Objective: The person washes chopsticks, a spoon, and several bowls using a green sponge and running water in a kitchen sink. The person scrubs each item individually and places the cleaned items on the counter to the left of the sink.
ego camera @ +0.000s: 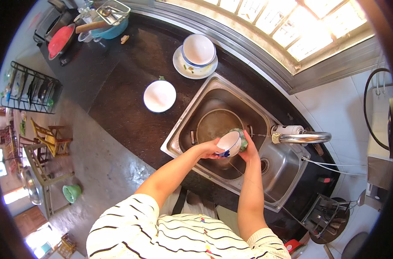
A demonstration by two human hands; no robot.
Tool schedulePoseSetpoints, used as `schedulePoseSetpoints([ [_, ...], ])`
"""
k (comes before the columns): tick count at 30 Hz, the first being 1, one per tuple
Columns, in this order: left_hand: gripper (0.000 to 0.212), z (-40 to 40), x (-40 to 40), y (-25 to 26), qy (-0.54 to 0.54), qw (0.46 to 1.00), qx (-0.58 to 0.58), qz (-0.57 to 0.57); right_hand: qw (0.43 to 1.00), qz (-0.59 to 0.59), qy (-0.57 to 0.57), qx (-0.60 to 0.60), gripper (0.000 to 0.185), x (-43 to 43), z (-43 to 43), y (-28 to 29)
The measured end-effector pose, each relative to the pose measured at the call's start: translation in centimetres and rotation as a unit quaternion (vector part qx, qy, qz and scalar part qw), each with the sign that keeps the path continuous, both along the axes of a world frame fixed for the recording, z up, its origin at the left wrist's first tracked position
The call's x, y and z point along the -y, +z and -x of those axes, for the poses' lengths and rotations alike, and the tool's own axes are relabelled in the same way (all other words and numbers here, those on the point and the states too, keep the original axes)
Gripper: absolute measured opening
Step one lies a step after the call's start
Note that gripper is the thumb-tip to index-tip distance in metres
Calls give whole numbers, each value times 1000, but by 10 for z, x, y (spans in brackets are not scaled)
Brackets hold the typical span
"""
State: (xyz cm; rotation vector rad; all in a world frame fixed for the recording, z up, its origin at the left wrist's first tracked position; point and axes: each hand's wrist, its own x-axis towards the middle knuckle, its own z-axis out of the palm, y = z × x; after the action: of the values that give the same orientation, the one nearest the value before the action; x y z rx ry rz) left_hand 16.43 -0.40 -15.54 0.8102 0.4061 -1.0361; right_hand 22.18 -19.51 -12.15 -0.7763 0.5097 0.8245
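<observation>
Over the larger basin of a steel double sink (190, 119), my left hand (211, 149) grips the rim of a white bowl with blue decoration (229, 144). My right hand (249, 149) presses a green cloth or scrubbing pad (244, 140) against the bowl's outer side. Beneath the hands a round metal pan (215, 121) with side handles stands in the basin. A thin stream of water comes from the chrome faucet (305, 137) at the right.
A white bowl (159, 96) stands on the dark counter (125, 94). Behind it, another bowl (199, 50) rests on a plate (180, 66). A blue basin (113, 30) and a pan with a red thing (60, 40) are at the far left. A utensil rack (319, 215) stands at the lower right.
</observation>
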Motion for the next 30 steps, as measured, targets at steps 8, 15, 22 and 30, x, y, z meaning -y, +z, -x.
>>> schedulePoseSetpoints([
  [8,16,-11,-2,16,-47,932,-217,285,995,-35,-48,80,39,-9,16,4],
  [15,30,-16,-8,42,-35,788,-367,493,973,70,-149,160,28,-30,31,10],
  [22,20,-22,-28,61,-20,764,-408,500,963,170,-136,160,30,-47,22,17],
  [30,21,-40,-164,99,106,968,157,-165,913,328,-219,104,19,-70,25,12],
])
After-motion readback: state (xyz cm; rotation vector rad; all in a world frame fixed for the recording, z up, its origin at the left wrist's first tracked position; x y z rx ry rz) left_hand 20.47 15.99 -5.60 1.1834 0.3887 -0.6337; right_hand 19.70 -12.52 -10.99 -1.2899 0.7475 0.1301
